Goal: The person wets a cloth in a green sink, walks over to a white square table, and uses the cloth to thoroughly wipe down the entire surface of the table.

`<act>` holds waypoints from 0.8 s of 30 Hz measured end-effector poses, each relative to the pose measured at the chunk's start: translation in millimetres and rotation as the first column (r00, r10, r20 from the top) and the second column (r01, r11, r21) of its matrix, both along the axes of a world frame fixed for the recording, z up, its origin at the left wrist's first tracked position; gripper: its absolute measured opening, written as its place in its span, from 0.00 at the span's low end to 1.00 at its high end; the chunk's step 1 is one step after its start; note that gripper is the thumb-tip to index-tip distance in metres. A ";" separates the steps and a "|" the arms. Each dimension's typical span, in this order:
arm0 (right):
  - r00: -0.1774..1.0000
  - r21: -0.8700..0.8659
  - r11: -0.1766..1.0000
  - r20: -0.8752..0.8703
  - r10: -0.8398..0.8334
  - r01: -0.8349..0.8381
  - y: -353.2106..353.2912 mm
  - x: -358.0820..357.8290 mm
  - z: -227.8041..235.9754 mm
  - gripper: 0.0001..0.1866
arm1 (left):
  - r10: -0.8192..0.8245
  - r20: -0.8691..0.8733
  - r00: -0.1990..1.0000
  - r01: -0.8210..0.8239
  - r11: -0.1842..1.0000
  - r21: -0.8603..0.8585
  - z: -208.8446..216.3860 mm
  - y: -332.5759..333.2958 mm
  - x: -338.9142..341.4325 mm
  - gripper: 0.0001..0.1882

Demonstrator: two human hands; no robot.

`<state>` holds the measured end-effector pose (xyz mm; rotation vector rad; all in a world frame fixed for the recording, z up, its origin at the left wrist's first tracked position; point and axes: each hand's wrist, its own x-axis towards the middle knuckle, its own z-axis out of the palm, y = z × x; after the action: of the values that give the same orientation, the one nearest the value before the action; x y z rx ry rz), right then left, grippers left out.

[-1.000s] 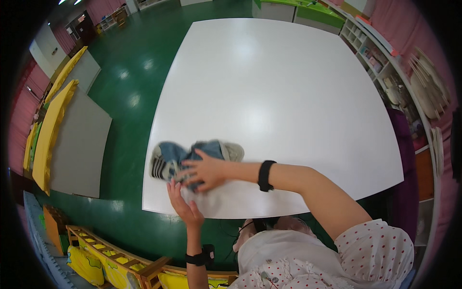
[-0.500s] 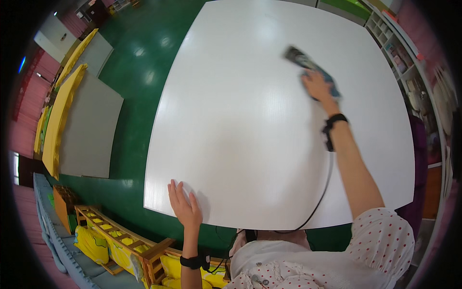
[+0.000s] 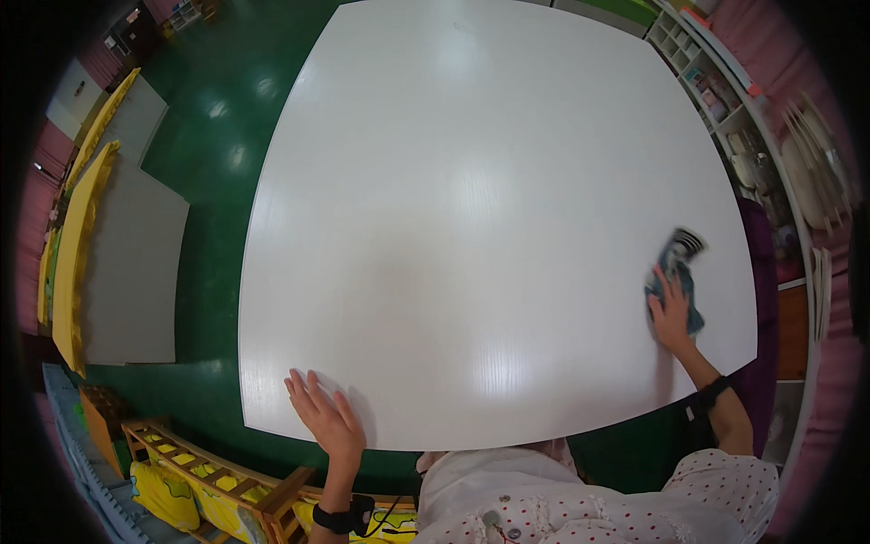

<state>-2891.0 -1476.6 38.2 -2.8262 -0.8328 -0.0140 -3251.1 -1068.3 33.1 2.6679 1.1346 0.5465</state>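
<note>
A large white table [image 3: 435,299] fills the middle of the view. My right hand [image 3: 671,315] presses on a dark blue-green cloth [image 3: 678,263] near the table's right side. Black and white stripes show at the cloth's far end, and part of it is hidden under my palm. At the near left corner my left hand [image 3: 326,417] rests on the tabletop with its fingers spread, holding nothing. Each wrist wears a black strap.
White shelves [image 3: 725,118] with various items run along the right, beside a purple chair or cover [image 3: 759,263]. Grey panels with yellow tops [image 3: 136,263] stand on the green floor [image 3: 217,163] at left. Wooden furniture with yellow bedding [image 3: 199,480] is at lower left.
My right hand has swept the cloth from the table's far part toward me and to the right. My left hand stays at the near left corner; the whole view has shifted slightly.
</note>
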 end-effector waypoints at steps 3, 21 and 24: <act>0.972 0.007 0.974 -0.067 0.225 -0.225 74.5 25.2 16.0 0.32 | -0.014 0.001 1.000 0.014 1.000 0.007 0.8 -2.0 1.5 0.23; 0.036 0.293 0.050 -0.056 0.998 -0.955 380.0 -167.2 9.6 0.26 | 0.016 0.315 0.949 -0.006 0.999 -0.034 -5.3 -4.0 1.7 0.30; 0.087 0.337 0.099 -0.050 0.995 -0.936 413.7 -144.5 5.4 0.23 | -0.087 -0.191 0.978 0.087 0.996 -0.009 8.9 -12.9 2.8 0.32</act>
<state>-3035.5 -1062.9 43.6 -1.3847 -2.2822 0.4373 -3248.4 -1081.2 42.0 2.8027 1.0568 0.2796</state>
